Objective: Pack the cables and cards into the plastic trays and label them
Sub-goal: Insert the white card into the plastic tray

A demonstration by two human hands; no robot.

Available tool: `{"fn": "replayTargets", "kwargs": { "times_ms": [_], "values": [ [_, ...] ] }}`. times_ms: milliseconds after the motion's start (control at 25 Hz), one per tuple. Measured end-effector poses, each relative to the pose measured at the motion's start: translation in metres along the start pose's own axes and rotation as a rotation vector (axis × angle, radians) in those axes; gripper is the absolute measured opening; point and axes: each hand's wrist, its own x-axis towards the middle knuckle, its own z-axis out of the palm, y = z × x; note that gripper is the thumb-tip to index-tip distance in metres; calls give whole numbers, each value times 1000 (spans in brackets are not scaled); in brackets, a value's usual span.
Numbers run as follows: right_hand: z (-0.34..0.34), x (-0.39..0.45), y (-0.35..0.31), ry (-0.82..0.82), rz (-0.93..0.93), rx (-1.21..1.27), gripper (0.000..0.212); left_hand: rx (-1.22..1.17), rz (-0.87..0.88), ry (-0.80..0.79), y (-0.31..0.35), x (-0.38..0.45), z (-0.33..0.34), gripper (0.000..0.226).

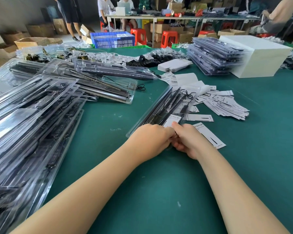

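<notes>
Fingers first: your left hand (152, 135) and your right hand (188, 139) meet at the near end of one clear plastic tray (161, 107). Both hands have their fingers curled down, and they pinch that near end between them. Your right thumb lies on a white card (173, 120) inside the tray, and the card has black words on it. Your two hands touch each other.

Your tray lies on the green table (159, 191), just in front of you, and it points away from you and to the right. It is long, thin and see-through. Inside it you can see long black strips side by side, and at the far end a thin black cable (187, 93) is curled in loops.

Just right of your right hand, another white card (210, 134) lies flat on the table. Past it, a messy heap of cards (225, 103) is spread out. White barcode labels (171, 78) lie just beyond the far end of your tray.

On your left, a big pile of filled trays (32, 119) leans every which way. Far off on the right, a neat stack of trays (213, 56) sits against a white box (260, 56). Behind the table stand a blue crate (112, 39) and red stools (169, 38).
</notes>
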Motion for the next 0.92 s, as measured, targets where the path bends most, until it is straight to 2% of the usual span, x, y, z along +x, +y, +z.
{"fn": "replayTargets", "kwargs": {
  "times_ms": [240, 320, 400, 440, 560, 640, 720, 920],
  "values": [
    [0, 2, 4, 29, -21, 4, 28, -250, 3, -36, 2, -6, -2, 22],
    [1, 4, 6, 64, -41, -31, 31, -439, -16, -114, -8, -16, -2, 33],
    [2, 6, 6, 99, -42, -40, 33, -495, -34, -124, -15, -27, 1, 45],
    [2, 7, 7, 109, -37, -30, 34, -448, -11, -59, -15, -32, 4, 42],
    [3, 8, 7, 105, -8, 24, 31, -199, 43, 309, -10, -43, 21, 17],
    [3, 8, 6, 106, 1, 53, 29, -157, 27, 457, -9, -44, 27, 11],
    [3, 8, 5, 119, 7, 79, 27, -131, 33, 524, -10, -37, 28, 8],
    [0, 4, 6, 129, -1, 125, 29, -106, 118, 550, -10, -28, 28, 13]
  ]
}}
